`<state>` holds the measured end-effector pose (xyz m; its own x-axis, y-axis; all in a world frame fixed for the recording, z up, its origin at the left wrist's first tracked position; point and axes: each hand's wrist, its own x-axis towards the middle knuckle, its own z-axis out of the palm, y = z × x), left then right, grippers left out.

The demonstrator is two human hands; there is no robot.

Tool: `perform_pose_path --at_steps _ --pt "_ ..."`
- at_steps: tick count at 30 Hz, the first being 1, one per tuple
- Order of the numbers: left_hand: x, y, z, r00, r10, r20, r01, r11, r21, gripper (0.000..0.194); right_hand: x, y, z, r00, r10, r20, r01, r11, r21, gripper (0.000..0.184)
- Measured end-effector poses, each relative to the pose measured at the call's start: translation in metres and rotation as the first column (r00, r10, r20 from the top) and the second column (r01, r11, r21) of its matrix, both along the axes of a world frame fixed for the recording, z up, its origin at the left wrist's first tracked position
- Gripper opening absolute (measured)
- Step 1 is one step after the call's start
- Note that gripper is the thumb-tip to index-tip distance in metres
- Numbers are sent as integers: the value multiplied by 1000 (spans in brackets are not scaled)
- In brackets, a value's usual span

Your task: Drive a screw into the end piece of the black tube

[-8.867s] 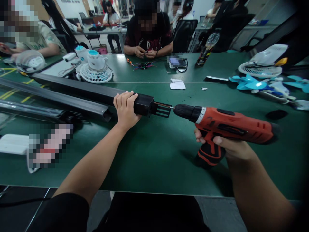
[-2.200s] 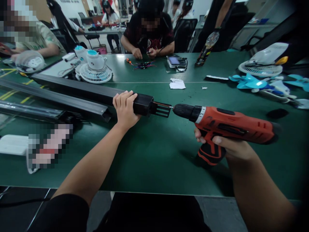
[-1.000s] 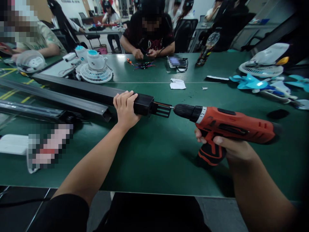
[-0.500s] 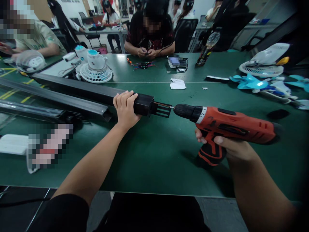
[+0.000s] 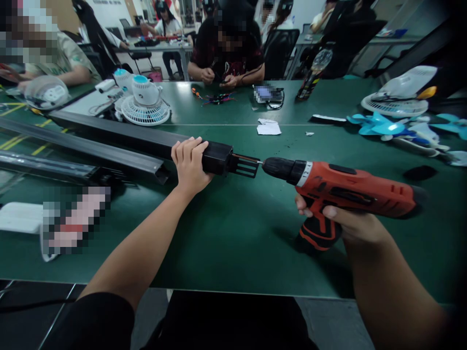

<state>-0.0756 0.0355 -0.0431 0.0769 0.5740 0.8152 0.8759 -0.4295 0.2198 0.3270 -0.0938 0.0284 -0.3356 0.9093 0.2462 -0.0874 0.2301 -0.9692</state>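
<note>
My left hand [image 5: 191,164] is wrapped over a long black tower-shaped housing [image 5: 146,138] near its right end. From that end sticks out a black slotted bracket [image 5: 246,166]. My right hand [image 5: 350,223] grips a red and black cordless drill [image 5: 357,189] by its handle, with the battery base near the tabletop. The drill's black chuck [image 5: 280,167] points left, and its thin bit reaches to the bracket's outer edge. Where the bit's tip ends inside the bracket or housing I cannot make out.
Two more long black housings [image 5: 120,150] lie at the left, near a phone [image 5: 80,218]. White fans [image 5: 146,104] stand behind. Blue fan blades [image 5: 383,124] and fan parts lie at the right. A bottle [image 5: 315,73] and paper [image 5: 269,127] are farther back. A co-worker [image 5: 226,48] sits opposite.
My hands, the drill and the black housing hold practically the same place. Across the table, the co-worker's hands have moved apart.
</note>
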Motion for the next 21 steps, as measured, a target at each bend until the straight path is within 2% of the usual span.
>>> perform_pose_path --at_steps 14,21 --pt "-2 2 -2 998 -55 18 55 998 3 69 2 2 -3 1000 2 -11 -2 1000 21 41" --pt "-1 3 -4 1000 -18 -12 19 999 51 70 0 2 1 1000 -3 7 3 1000 24 41"
